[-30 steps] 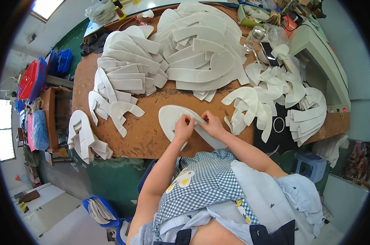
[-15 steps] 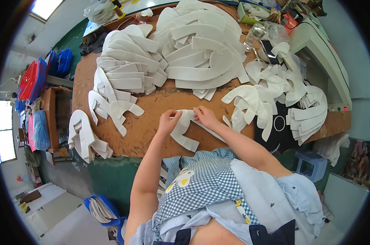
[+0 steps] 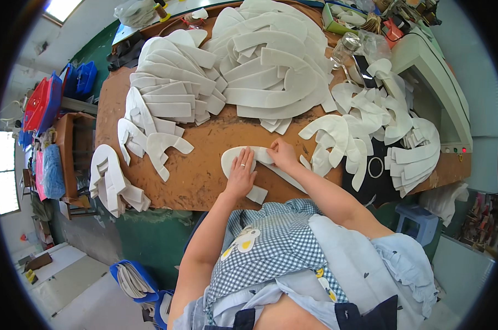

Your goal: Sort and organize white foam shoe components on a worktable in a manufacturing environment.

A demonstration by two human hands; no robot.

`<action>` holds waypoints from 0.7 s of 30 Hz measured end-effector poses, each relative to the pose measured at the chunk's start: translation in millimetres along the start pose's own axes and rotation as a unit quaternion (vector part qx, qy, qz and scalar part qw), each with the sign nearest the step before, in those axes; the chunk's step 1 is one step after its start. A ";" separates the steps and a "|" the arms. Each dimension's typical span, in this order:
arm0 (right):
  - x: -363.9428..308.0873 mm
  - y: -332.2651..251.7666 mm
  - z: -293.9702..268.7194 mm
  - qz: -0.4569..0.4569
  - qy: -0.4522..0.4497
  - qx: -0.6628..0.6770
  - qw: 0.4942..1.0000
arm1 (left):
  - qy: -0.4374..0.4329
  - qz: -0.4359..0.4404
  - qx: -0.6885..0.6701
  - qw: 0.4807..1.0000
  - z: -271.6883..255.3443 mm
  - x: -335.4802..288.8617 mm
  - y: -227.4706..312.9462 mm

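On the brown tabletop in front of me lies a white U-shaped piece (image 3: 230, 160) of thin padded sheet, perhaps shoe lining. My left hand (image 3: 240, 176), a ring on one finger, presses flat on its left curve with the fingers stretched out. The thumb and fingers of my right hand (image 3: 282, 155) pinch its upper edge near the middle. One leg of the piece shows under my right wrist, and the end of the other (image 3: 256, 194) pokes out below my left hand. Smaller curved white pieces (image 3: 337, 135) lie loosely just right of my right hand.
Large overlapping stacks of white pieces (image 3: 282, 66) fill the back of the table (image 3: 199, 165). More lie at left (image 3: 108, 170) and right (image 3: 419, 159). A pale machine (image 3: 433, 82) with small lights, a glass jar (image 3: 346, 45) and a black cloth (image 3: 370, 187) are at right.
My left hand has gone from pinching the piece's edge to lying flat on its left curve. My right hand has shifted slightly right, still pinching the edge.
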State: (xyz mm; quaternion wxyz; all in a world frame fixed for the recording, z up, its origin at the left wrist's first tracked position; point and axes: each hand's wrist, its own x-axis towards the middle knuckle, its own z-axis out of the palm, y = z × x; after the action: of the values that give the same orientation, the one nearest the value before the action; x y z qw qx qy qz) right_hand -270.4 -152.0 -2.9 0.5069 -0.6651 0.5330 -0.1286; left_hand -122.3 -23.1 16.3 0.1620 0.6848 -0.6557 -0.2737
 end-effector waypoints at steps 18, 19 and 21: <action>-2.7 12.3 -3.0 -0.091 0.059 -0.152 0.982 | -0.023 0.051 0.169 0.984 -5.0 10.5 21.7; -2.7 7.7 -3.8 -0.093 0.065 -0.207 0.972 | -0.023 0.050 0.169 0.984 -2.1 9.8 22.9; -4.5 1.5 -13.8 -0.068 0.038 -0.227 0.971 | -0.040 0.049 0.167 0.984 2.5 6.7 24.1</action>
State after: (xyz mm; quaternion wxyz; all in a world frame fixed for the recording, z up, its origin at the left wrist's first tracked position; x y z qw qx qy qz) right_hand -282.8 -155.5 3.7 0.3121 -0.7924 0.5203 -0.0637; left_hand -143.4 -31.4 27.2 0.0323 0.6575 -0.7311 -0.1795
